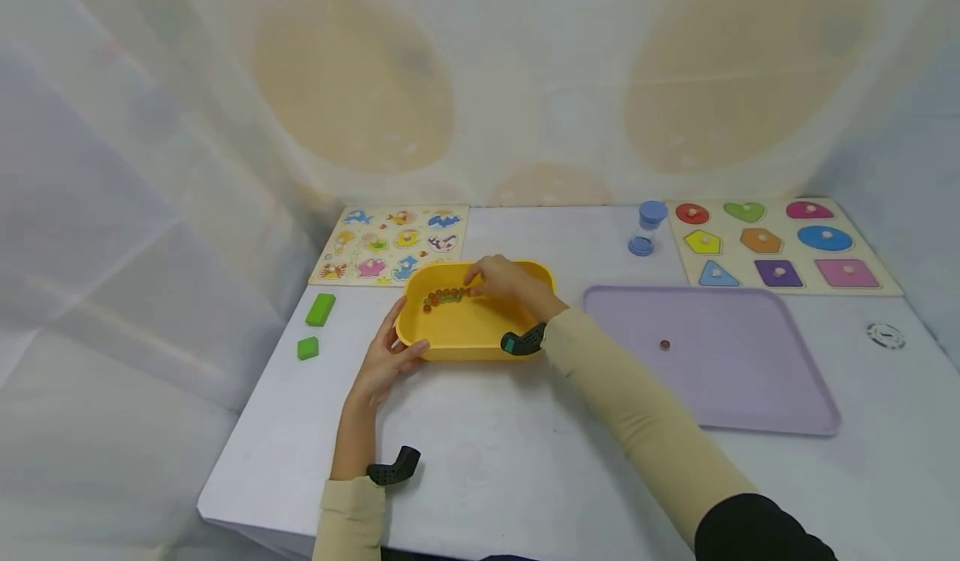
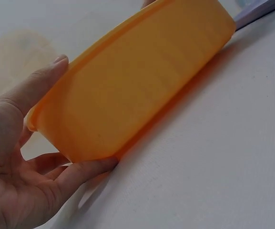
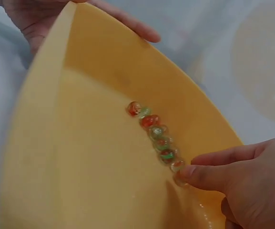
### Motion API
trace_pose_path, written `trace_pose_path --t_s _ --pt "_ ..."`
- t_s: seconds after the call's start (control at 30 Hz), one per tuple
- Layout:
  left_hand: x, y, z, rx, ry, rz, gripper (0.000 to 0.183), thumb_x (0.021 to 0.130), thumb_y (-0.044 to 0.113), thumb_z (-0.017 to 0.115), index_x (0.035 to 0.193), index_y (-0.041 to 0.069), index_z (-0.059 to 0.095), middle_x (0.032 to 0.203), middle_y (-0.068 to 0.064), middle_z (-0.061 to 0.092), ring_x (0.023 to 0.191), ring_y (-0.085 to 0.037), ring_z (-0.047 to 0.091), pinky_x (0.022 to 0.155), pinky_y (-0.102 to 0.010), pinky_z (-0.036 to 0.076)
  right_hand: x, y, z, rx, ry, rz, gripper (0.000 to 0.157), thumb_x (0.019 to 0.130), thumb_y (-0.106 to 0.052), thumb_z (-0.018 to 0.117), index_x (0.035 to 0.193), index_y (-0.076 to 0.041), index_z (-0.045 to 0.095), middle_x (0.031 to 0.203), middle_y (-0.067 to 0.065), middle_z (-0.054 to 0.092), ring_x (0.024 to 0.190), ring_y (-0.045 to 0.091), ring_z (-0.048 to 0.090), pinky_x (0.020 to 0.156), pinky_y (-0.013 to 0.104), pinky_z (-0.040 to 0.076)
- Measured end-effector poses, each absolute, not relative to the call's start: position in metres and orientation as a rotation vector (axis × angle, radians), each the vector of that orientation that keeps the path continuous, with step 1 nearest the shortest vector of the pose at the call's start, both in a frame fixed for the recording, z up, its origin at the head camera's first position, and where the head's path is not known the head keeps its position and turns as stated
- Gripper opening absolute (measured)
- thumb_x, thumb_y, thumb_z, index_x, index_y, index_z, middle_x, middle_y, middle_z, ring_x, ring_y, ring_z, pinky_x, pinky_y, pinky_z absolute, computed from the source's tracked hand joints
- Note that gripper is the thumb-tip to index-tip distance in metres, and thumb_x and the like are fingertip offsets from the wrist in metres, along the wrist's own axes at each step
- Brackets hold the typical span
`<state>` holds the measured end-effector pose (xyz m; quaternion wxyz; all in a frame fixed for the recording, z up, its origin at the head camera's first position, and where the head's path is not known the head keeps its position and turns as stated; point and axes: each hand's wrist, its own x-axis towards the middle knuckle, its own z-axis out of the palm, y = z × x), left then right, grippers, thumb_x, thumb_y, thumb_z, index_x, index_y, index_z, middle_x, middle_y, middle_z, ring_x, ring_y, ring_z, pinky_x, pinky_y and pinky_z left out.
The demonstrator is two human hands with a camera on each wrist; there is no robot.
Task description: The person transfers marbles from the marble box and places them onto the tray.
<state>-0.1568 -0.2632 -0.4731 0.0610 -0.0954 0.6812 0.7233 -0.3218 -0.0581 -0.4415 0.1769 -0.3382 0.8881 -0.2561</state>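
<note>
A yellow plastic tub (image 1: 472, 353) stands on the white table, with a row of glass marbles (image 3: 158, 138), clear with red and green swirls, along its far wall. My left hand (image 1: 384, 361) grips the tub's near left corner. In the left wrist view its thumb lies at the rim and its other fingers reach under the base. Inside the tub, my right hand (image 1: 501, 277) has its thumb and forefinger at the right end of the row, pinching the last marble (image 3: 179, 178). The fingertips partly cover that marble.
A purple tray (image 1: 735, 361) at right holds a small brown bead (image 1: 664, 345). Behind are an animal puzzle board (image 1: 386, 244), a shape puzzle board (image 1: 787, 244) and a blue-capped sand timer (image 1: 647, 227). Green blocks (image 1: 320, 309) lie left; a patterned disc (image 1: 886, 335) lies far right.
</note>
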Motion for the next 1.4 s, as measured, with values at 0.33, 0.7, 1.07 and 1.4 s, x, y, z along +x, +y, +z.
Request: trace_pose_path --t_s 0.33,0.7,1.07,1.4 --pt "-0.157 -0.261 -0.473 -0.294 2.091 2.184 0.078 0.076 0.011 0.071 0.133 0.048 0.03 0.141 0.001 0.03 0.112 -0.026 0.049 0.082 -0.036 0.051 -0.317 -0.053 -0.445 -1.031 2.555 -0.682 0.016 0.083 -0.019 0.064 0.097 -0.013 0.069 0.101 -0.001 0.064 0.096 0.016 0.054 0.09 0.028 0.043" --pt "-0.158 -0.258 -0.477 -0.299 2.067 2.185 0.078 0.077 0.01 0.07 0.133 0.048 0.031 0.139 0.001 0.033 0.108 -0.025 0.052 0.081 -0.035 0.051 -0.292 0.079 -0.411 -1.063 2.718 -1.031 0.022 0.079 -0.028 0.067 0.098 -0.016 0.069 0.054 -0.001 0.039 0.047 0.012 0.03 0.043 0.021 0.024" --pt "-0.154 -0.262 -0.473 -0.287 2.053 2.204 0.076 0.079 0.008 0.068 0.133 0.047 0.031 0.142 0.001 0.028 0.111 -0.027 0.05 0.081 -0.038 0.051 -0.256 0.234 -0.461 -0.546 2.856 -0.93 0.03 0.082 -0.036 0.063 0.102 -0.013 0.068 0.056 -0.001 0.035 0.051 0.012 0.032 0.042 0.024 0.024" --pt "-0.155 -0.263 -0.474 -0.242 2.051 2.208 0.077 0.079 0.008 0.067 0.135 0.045 0.028 0.143 0.001 0.027 0.113 -0.028 0.049 0.083 -0.04 0.05 -0.246 0.259 -0.474 -0.509 2.916 -0.932 0.032 0.082 -0.035 0.064 0.105 -0.013 0.067 0.056 -0.001 0.037 0.049 0.013 0.034 0.04 0.022 0.025"
